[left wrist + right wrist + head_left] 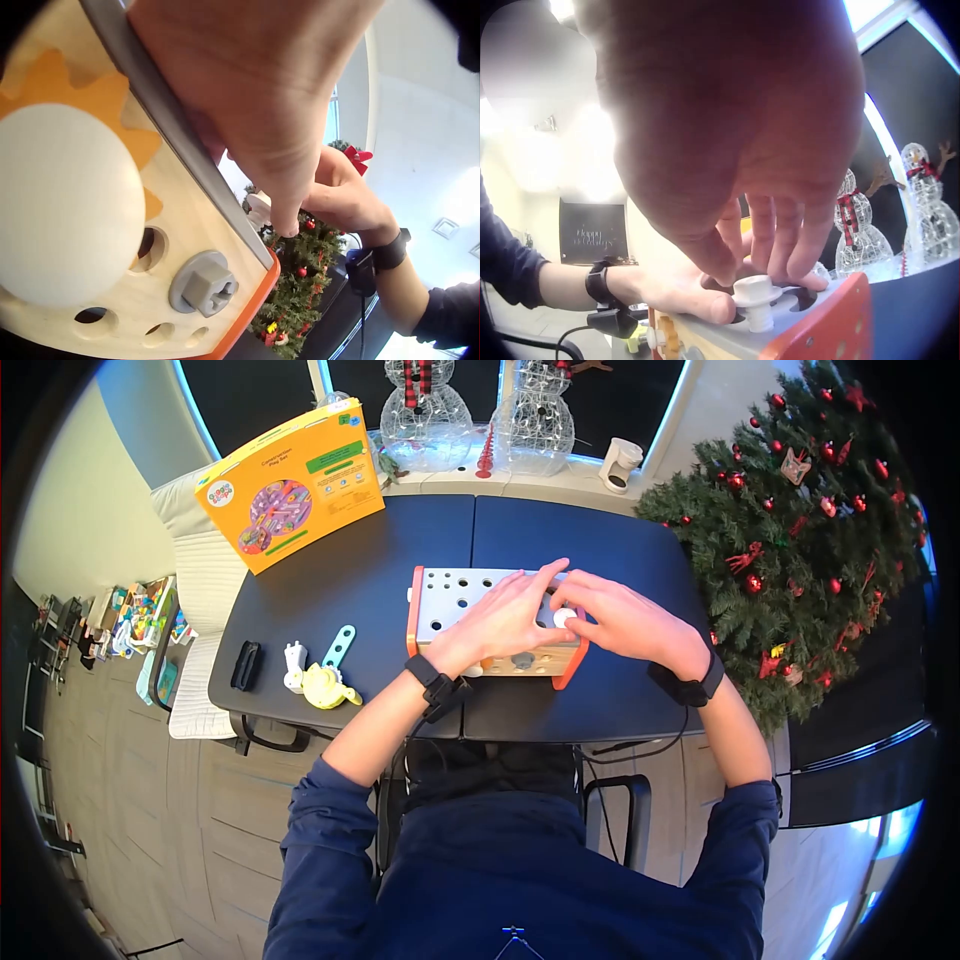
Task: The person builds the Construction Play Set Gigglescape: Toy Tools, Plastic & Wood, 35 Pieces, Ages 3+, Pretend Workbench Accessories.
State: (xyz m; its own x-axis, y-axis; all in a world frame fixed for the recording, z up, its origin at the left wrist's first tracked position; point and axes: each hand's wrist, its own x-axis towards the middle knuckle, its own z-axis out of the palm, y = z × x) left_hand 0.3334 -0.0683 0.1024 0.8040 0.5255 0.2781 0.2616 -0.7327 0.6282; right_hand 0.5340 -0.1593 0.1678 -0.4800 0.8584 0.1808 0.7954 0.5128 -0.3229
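Note:
A toy workbench with a grey top full of holes and orange-red ends stands on the table. My left hand lies across its top, fingers extended, thumb alongside a white plastic bolt. The bolt stands upright near the red end, with some of its threaded shank showing above the top. Over it arches my right hand, thumb and fingers bent around the bolt's head; part of their contact is hidden. On the pale wooden front are an orange gear behind a big white disc, and a grey bolt.
On the table's left lie a black holder, a white piece, a yellow toy part and a teal strip with holes. A yellow box stands at the back left. A Christmas tree flanks the right edge.

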